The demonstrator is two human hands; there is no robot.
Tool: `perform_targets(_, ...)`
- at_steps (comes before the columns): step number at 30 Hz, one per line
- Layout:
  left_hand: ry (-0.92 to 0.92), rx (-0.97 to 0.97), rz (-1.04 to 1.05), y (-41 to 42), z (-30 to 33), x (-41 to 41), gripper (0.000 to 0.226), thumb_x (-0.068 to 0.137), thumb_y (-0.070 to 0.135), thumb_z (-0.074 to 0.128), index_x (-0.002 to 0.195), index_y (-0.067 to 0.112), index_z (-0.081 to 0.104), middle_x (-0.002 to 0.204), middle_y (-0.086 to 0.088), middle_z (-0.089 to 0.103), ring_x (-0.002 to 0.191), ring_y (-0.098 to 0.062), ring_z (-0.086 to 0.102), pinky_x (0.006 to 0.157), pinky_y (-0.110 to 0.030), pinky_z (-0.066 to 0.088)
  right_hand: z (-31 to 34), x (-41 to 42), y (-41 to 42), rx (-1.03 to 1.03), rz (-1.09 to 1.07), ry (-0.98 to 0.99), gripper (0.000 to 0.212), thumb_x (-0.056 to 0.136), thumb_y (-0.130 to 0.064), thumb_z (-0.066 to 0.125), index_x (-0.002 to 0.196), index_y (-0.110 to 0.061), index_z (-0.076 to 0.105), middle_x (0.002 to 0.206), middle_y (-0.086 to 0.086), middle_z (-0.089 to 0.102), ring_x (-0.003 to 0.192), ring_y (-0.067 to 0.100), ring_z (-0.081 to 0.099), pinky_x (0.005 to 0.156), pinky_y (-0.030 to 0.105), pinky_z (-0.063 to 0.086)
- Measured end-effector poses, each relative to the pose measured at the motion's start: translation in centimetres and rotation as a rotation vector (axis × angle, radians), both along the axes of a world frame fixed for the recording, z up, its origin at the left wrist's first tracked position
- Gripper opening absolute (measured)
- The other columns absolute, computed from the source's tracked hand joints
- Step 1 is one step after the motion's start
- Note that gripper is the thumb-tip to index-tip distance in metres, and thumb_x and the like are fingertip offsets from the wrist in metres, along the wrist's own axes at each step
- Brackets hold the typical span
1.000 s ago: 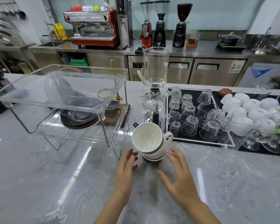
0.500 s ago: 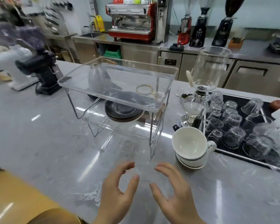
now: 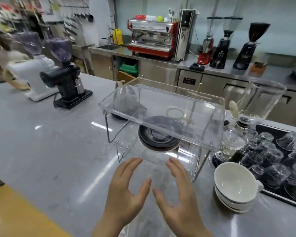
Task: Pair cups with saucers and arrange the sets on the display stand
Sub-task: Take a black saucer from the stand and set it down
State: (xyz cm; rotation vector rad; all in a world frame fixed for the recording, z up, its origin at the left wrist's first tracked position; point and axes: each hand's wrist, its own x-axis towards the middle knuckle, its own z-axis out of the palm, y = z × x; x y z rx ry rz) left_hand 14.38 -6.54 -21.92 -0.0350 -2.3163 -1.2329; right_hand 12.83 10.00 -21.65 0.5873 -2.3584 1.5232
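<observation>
A clear two-tier display stand (image 3: 162,106) on wire legs sits on the grey counter. Dark saucers (image 3: 158,139) lie stacked on its lower shelf. White cups (image 3: 233,185) stacked together stand on the counter at the right of the stand. My left hand (image 3: 126,190) and my right hand (image 3: 176,195) hover side by side just in front of the lower shelf, palms facing each other, fingers spread and relaxed, holding nothing.
A black mat (image 3: 280,161) with several upturned glasses lies at the right. A glass siphon brewer (image 3: 246,120) stands beside the stand. Two grinders (image 3: 65,79) sit at the far left. A red espresso machine (image 3: 152,40) is on the back counter.
My hands left the stacked cups and moved left to the front of the stand. The view turned left, so the cups now sit at the right.
</observation>
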Motion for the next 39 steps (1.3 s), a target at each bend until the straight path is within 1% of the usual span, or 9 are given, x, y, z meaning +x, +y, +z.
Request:
perform_targets(4,-0.022,0.023,-0.023,-1.4,0.5,-2.6,0.052,0.082,0.044,0.064,0.128,0.021,0.063,0.13,0.018,0.059,0.127,0.001,0.051,0.105,-0.009,0.035,0.6,-1.9,-1.5,0.025,-0.072,-0.046,0.066,0.084,-0.042,0.063,0.144,-0.02,0.043,0.154,-0.012,0.035,0.145,0.006,0.028,0.115,0.018,0.025)
perform_targets(11,-0.055,0.038,-0.104,-2.6,1.1,-7.9,0.06,0.085,0.05,0.059,0.137,0.021,0.056,0.138,0.01,0.055,0.134,-0.007,0.048,0.112,-0.03,0.04,2.5,-6.2,-3.5,-0.048,-0.212,-0.045,0.054,0.091,-0.023,0.063,0.141,-0.026,0.042,0.142,-0.014,0.045,0.136,0.006,0.039,0.113,0.024,0.033)
perform_targets(18,-0.087,0.14,-0.198,-2.3,2.3,-12.3,0.048,0.091,0.034,0.066,0.127,0.057,0.042,0.13,0.03,0.05,0.126,0.016,0.043,0.099,-0.002,0.033,2.2,-10.4,-4.9,-0.078,-0.366,-0.171,0.064,0.093,-0.022,0.062,0.149,-0.022,0.031,0.151,-0.012,0.034,0.136,-0.006,0.028,0.102,-0.006,0.018)
perform_targets(22,-0.113,0.203,-0.31,-2.1,2.5,-14.5,0.06,0.086,0.054,0.059,0.141,0.035,0.047,0.134,0.023,0.055,0.128,0.001,0.051,0.102,-0.019,0.043,1.8,-12.1,-4.9,-0.128,-0.424,-0.241,0.068,0.09,-0.018,0.067,0.149,-0.02,0.033,0.137,-0.021,0.045,0.128,-0.003,0.04,0.108,0.015,0.035)
perform_targets(25,-0.098,0.208,-0.322,-1.9,2.9,-15.5,0.065,0.082,0.058,0.056,0.138,0.025,0.051,0.123,0.038,0.054,0.12,0.013,0.051,0.092,-0.003,0.04,1.5,-13.0,-4.8,-0.175,-0.449,-0.297,0.056,0.087,-0.008,0.067,0.139,-0.011,0.045,0.116,0.0,0.06,0.114,0.009,0.057,0.095,0.027,0.05)
perform_targets(27,-0.101,0.218,-0.316,-1.9,2.8,-16.1,0.057,0.082,0.049,0.058,0.132,0.021,0.057,0.117,0.039,0.057,0.114,0.014,0.053,0.09,-0.003,0.041,1.4,-13.6,-4.9,-0.213,-0.485,-0.306,0.053,0.084,-0.017,0.068,0.133,-0.022,0.048,0.123,0.0,0.059,0.118,0.019,0.057,0.1,0.034,0.048)
perform_targets(30,-0.148,0.247,-0.302,-1.9,2.3,-17.1,0.042,0.083,0.029,0.064,0.125,0.027,0.06,0.112,0.025,0.066,0.11,0.006,0.061,0.091,-0.02,0.052,0.8,-14.1,-4.9,-0.229,-0.488,-0.327,0.017,0.087,-0.005,0.066,0.087,-0.014,0.052,0.096,0.022,0.064,0.097,0.036,0.063,0.086,0.041,0.053)
perform_targets(34,-0.144,0.307,-0.272,-1.3,2.5,-16.7,0.046,0.077,0.022,0.065,0.119,0.038,0.055,0.109,0.031,0.065,0.107,0.013,0.06,0.083,-0.006,0.046,0.6,-14.2,-4.9,-0.261,-0.476,-0.316,0.055,0.088,-0.013,0.068,0.125,-0.043,0.04,0.088,-0.019,0.059,0.087,-0.005,0.061,0.079,0.01,0.046)
perform_targets(39,-0.16,0.346,-0.248,-1.2,2.6,-16.2,0.05,0.077,0.029,0.068,0.124,0.041,0.054,0.112,0.03,0.065,0.104,0.013,0.061,0.085,-0.013,0.053,1.2,-13.9,-5.1,-0.289,-0.464,-0.291,0.067,0.086,-0.014,0.069,0.143,-0.029,0.036,0.082,-0.016,0.061,0.081,-0.012,0.06,0.076,0.009,0.046)
